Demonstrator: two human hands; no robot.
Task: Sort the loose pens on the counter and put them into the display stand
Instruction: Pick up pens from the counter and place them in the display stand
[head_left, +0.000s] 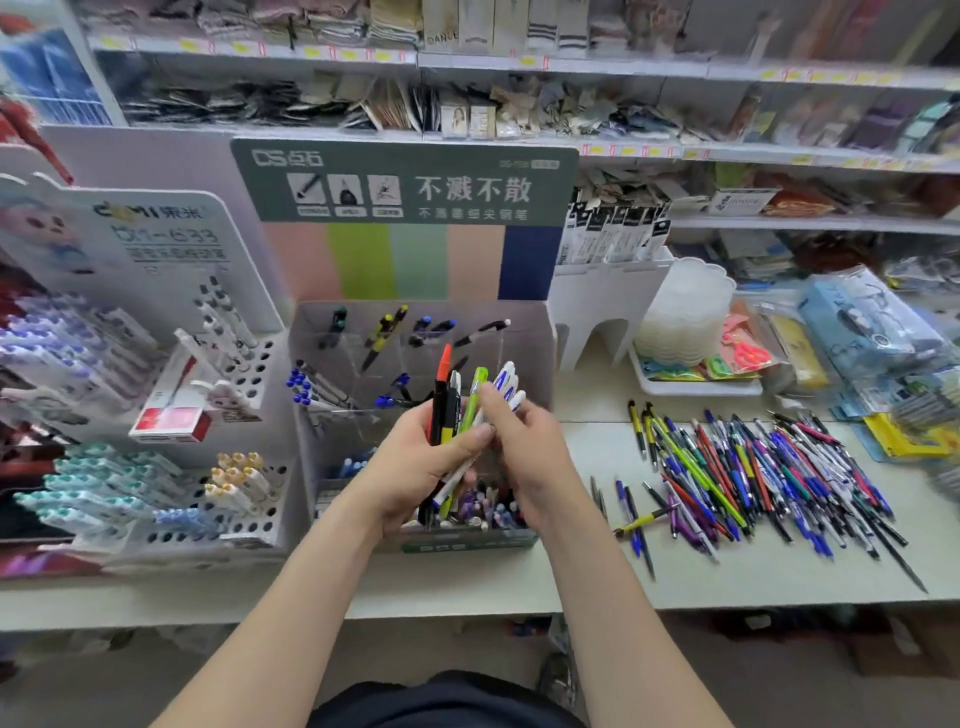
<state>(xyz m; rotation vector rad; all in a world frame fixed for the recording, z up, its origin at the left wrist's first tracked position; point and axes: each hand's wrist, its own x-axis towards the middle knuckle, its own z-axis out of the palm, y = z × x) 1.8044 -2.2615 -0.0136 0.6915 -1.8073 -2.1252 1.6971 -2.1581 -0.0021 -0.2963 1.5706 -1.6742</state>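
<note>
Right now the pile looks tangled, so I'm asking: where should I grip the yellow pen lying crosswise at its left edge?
Pinch the yellow pen mid-barrel, coming down from above: it rests atop blue pens, outside the main pile, barrel sides exposed.

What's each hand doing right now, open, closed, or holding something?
Left hand: closed around a bunch of pens.
Right hand: pinching the white-and-blue pens at the right side of that bunch.

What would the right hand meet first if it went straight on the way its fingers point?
The right hand would likely meet the bunch of pens that the left hand grips; its fingertips seem to touch it.
</note>
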